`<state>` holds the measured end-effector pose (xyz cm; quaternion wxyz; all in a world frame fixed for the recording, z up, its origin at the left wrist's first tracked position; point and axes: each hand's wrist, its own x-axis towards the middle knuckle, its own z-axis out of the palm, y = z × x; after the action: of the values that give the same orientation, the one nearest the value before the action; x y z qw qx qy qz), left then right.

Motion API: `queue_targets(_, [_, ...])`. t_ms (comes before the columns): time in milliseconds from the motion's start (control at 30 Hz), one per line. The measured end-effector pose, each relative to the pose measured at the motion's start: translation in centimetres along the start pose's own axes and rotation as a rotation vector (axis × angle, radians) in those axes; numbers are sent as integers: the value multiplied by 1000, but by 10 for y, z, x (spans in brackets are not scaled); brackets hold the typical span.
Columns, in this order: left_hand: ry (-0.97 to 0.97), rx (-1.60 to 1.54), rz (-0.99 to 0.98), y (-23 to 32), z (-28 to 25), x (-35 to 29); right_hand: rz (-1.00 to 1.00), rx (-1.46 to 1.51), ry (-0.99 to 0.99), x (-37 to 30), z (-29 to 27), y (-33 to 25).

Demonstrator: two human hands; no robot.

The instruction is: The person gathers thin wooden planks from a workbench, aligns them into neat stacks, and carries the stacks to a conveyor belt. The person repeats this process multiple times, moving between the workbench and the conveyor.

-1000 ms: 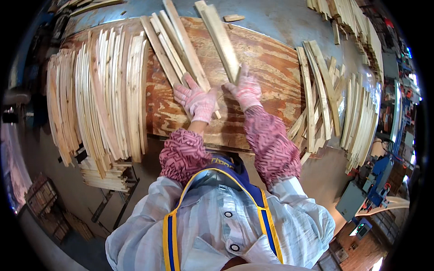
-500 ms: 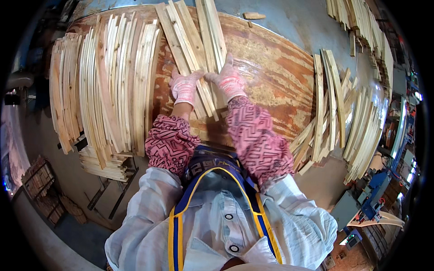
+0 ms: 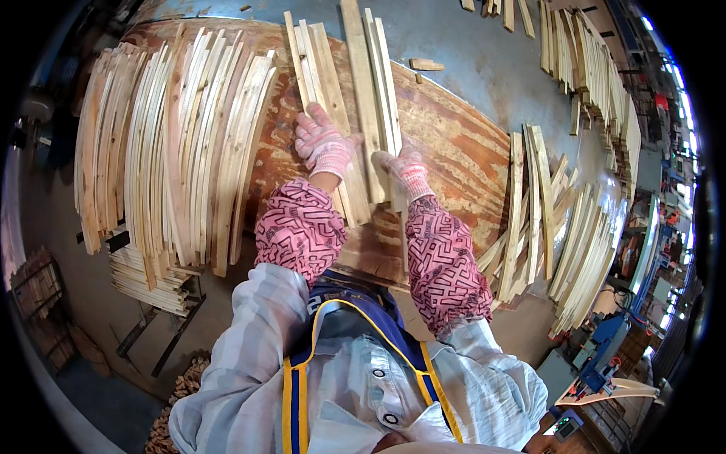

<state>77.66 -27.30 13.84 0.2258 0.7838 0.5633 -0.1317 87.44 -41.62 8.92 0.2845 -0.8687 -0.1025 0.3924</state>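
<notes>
Thin pale wooden strips lie lengthwise before me in two small groups on a worn wooden board (image 3: 454, 113). My left hand (image 3: 325, 142), in a pink and white knit glove, rests across the left group of strips (image 3: 327, 83), fingers apart and thumb toward the right. My right hand (image 3: 407, 168), gloved alike, grips the right group of strips (image 3: 384, 83) near its close end, with the thumb on the left side. Some of its fingers are hidden. A wider strip (image 3: 361, 91) stands between the hands, its near end reaching past the right thumb.
A broad row of wooden strips (image 3: 178, 144) covers the board's left side. More strips (image 3: 533, 200) lie crossed at the right edge, beside another stack (image 3: 586, 250). Small wood offcuts (image 3: 427, 65) sit beyond the board. Blue machinery (image 3: 605, 340) stands at the far right.
The two groups of strips, slanted before, now stand more upright and side by side. My right hand has moved nearer and rightward, away from my left hand. The whole view has shifted a little.
</notes>
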Motion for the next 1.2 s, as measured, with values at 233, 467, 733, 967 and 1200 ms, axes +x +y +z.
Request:
queue_targets(233, [-38, -69, -2, 6, -8, 0, -41, -574, 115, -37, 0, -94])
queue_targets(467, [-108, -209, 437, -27, 40, -26, -559, 118, -24, -64, -13, 2])
queue_targets(733, [-702, -529, 607, -20, 55, -59, 129, -584, -323, -105, -75, 74])
queue_targets(967, [233, -792, 332, 30, -101, 292, -283, -225, 358, 43, -128, -105])
queue_targets(1200, [351, -1048, -172, 76, -211, 463, -824, -644, 309, 264, -53, -328])
